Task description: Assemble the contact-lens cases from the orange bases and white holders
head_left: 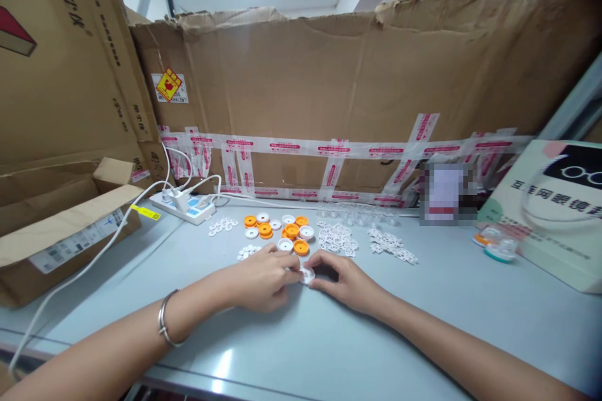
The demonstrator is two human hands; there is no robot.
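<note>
And the right hand (348,282) pinched the white disc (308,275); the left hand (264,278) touched it, whether gripping I couldn't tell!

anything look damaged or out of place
Yes: the cardboard at the back of the table has a torn, ragged top edge and tape across its lower part, so it looks worn. Nothing else stands out, though the left hand and right hand partly cover the white piece.

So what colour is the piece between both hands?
The piece is white, seen in the head view.

Small white disc (308,275) between fingers (324,287)
</note>
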